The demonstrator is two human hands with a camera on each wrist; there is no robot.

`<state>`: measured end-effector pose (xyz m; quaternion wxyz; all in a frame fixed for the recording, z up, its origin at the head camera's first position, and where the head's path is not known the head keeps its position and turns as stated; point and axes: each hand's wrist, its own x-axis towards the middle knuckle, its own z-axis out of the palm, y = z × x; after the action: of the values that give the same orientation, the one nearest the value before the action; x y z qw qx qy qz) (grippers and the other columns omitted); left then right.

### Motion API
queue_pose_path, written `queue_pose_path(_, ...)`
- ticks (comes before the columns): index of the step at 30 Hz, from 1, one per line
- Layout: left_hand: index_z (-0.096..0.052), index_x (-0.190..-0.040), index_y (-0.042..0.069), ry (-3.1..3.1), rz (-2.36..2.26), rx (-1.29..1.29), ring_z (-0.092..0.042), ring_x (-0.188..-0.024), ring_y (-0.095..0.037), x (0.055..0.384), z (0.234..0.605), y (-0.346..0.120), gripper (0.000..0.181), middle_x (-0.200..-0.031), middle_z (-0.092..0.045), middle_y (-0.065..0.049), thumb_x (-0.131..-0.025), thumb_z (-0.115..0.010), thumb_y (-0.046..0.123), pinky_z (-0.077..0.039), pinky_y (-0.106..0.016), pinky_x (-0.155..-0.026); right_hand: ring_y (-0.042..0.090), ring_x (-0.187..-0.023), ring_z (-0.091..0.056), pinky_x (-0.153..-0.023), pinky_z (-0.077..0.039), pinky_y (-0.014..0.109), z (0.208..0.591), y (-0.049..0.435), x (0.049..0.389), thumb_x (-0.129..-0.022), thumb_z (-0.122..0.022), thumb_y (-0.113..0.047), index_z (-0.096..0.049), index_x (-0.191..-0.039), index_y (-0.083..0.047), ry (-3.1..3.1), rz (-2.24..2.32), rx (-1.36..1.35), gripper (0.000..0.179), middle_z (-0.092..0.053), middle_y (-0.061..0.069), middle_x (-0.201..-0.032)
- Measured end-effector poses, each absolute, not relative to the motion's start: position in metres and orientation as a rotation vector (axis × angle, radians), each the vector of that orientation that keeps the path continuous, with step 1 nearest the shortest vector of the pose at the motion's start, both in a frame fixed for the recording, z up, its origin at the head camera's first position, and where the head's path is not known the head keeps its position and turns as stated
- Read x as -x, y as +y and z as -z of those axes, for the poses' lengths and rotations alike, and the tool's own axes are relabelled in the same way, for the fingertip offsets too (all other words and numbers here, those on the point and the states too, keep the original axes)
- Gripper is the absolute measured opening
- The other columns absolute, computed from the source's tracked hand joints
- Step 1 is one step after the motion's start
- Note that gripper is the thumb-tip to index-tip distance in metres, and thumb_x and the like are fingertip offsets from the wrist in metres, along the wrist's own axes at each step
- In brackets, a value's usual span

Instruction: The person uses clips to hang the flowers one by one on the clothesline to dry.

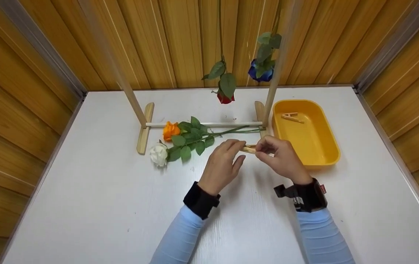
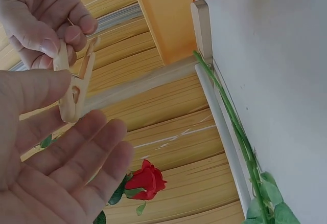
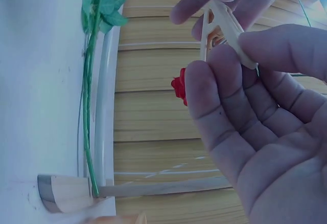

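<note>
Both hands meet over the table at a light wooden clothespin (image 1: pixel 248 149). My left hand (image 1: pixel 221 167) pinches one end of the clothespin (image 2: pixel 67 107) between thumb and index finger, its other fingers spread loosely. At the opposite end, my right hand (image 1: pixel 282 157) grips a leg of the clothespin (image 3: pixel 235 34) between thumb and fingertips. Just beyond the hands, an orange rose (image 1: pixel 171 131) and a white rose (image 1: pixel 158 154) lie with green stems pointing right. A red rose (image 1: pixel 225 98) and a blue rose (image 1: pixel 260 72) hang head down behind them.
A wooden stand has two uprights, the left post (image 1: pixel 130 99) and right post (image 1: pixel 272 90), joined low by a pale rod (image 1: pixel 231 124). Right of it sits a yellow tub (image 1: pixel 317 141) containing another clothespin (image 1: pixel 292 117). Wood-patterned walls (image 1: pixel 180 44) enclose the white table (image 1: pixel 96 190).
</note>
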<state>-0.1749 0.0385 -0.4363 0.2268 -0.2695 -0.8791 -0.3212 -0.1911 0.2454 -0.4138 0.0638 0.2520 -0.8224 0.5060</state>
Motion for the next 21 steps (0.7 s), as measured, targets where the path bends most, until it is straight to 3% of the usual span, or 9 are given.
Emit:
queue_pose_path(9,-0.075,-0.106,0.006,-2.334,0.891,0.772,-0.065,-0.086,-0.017,0.1747,0.4341,0.0374,0.011,-0.096,-0.068,-0.004,-0.095,-0.074,0.007,-0.054,-0.027,-0.077,0.010,-0.079,-0.065,-0.077,-0.055,0.016,0.4136,0.2429,0.1911,-0.090,-0.066,0.014,-0.069,-0.095,0.004,-2.433,-1.604,-0.802,0.011,-0.070,0.013,-0.089)
queue_pose_path(14,-0.074,-0.109,0.002,-2.321,0.961,0.764,-0.063,-0.082,-0.016,0.1755,0.4360,0.0366,0.014,-0.093,-0.067,-0.006,-0.099,-0.069,0.010,-0.054,-0.025,-0.073,0.016,-0.086,-0.064,-0.080,-0.054,0.019,0.4166,0.2447,0.1941,-0.085,-0.074,0.013,-0.073,-0.104,-0.001,-2.418,-1.490,-0.858,0.023,-0.071,0.008,-0.099)
queue_pose_path(21,-0.075,-0.111,-0.004,-2.277,1.302,0.718,-0.063,-0.074,-0.016,0.1762,0.4345,0.0356,0.023,-0.087,-0.070,-0.009,-0.100,-0.067,0.014,-0.051,-0.025,-0.065,0.022,-0.089,-0.070,-0.079,-0.058,0.022,0.4180,0.2452,0.1936,-0.085,-0.079,0.007,-0.073,-0.117,0.000,-2.381,-1.529,-0.937,0.033,-0.070,0.011,-0.108)
